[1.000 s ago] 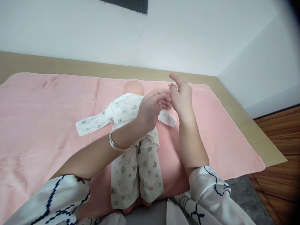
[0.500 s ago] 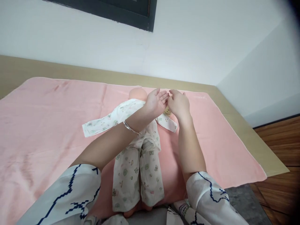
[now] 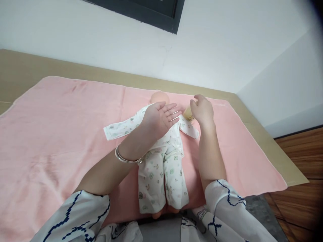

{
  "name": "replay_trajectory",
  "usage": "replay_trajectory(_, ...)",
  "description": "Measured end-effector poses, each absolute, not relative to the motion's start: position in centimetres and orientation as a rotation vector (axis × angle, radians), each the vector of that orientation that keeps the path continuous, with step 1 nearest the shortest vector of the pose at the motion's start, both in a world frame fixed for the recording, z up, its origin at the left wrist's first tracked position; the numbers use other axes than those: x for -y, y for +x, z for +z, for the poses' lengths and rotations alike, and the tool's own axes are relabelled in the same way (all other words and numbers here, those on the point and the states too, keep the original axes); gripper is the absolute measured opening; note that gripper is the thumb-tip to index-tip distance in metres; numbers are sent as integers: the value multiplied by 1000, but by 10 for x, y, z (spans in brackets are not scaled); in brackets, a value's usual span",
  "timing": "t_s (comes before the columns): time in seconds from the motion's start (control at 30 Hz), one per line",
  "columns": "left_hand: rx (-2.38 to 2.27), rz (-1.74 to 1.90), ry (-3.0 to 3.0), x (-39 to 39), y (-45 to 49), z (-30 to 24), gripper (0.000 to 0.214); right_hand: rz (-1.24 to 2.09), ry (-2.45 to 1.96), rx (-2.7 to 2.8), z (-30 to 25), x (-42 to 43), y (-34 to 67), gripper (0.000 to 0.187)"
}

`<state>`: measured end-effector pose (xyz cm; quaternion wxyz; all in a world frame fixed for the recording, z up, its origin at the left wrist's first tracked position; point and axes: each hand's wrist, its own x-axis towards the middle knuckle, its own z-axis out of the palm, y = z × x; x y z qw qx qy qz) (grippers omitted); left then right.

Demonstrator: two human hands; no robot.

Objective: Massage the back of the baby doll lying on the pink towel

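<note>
A doll in white pyjamas (image 3: 151,178) with small printed figures lies on its back, its bare round head (image 3: 159,97) at the far end. Palm up and fingers spread, my left hand (image 3: 160,119) hovers over the doll's chest and hides part of it. My right hand (image 3: 203,110) is beyond the doll's right-side sleeve (image 3: 188,127), back turned up, with bent fingers apart from the thumb. Just beside its thumb is a small yellowish item (image 3: 188,114) with a drawn face, partly covered; its kind is unclear. No object shows in either palm.
A pink blanket (image 3: 75,134) lies under the doll on a tan board surface (image 3: 75,67). Behind stands a white wall (image 3: 126,43) with a dark frame (image 3: 161,16). Brown wood panels (image 3: 302,161) are at the right.
My hands have drawn apart: the left came back nearer over the doll's chest, the right shifted a little right. The whole view has also shifted slightly.
</note>
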<state>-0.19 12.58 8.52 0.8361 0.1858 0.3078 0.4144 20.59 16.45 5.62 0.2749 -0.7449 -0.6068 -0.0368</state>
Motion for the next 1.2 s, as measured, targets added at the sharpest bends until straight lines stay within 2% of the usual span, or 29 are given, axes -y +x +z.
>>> replay_trajectory(0.2, -610, 893, 440, -109, -10, 95, 46, 138, -1879, 1673, 67, -148, 200, 51)
replay_trajectory(0.43, -524, 915, 547, -81, -10, 105, 27, 601, -1316, 1606, 73, -94, 127, 52)
replay_trajectory(0.6, -577, 1013, 571, -76, -15, 107, 37, 437, -1173, 1688, 58, -69, 92, 49)
replay_trajectory(0.7, -658, 1123, 565, -85, -15, 97, 41, 504, -1078, 1779, 53, -54, 85, 61)
replay_trajectory(0.8, -701, 1222, 683, -86, -12, 87, 35, 553, -981, 1857, 53, -37, 80, 70)
replay_trajectory(1.0, -747, 1420, 1082, -42, 1, 78, 20, 579, -980, 1782, 69, -27, 91, 60)
replay_trajectory(1.1, -714, 1380, 1127, -17, 6, 69, 9, 535, -1098, 1739, 76, -33, 103, 57)
replay_trajectory(1.2, -568, 1312, 1202, -3, 7, 58, 23, 443, -1126, 1706, 79, -37, 108, 60)
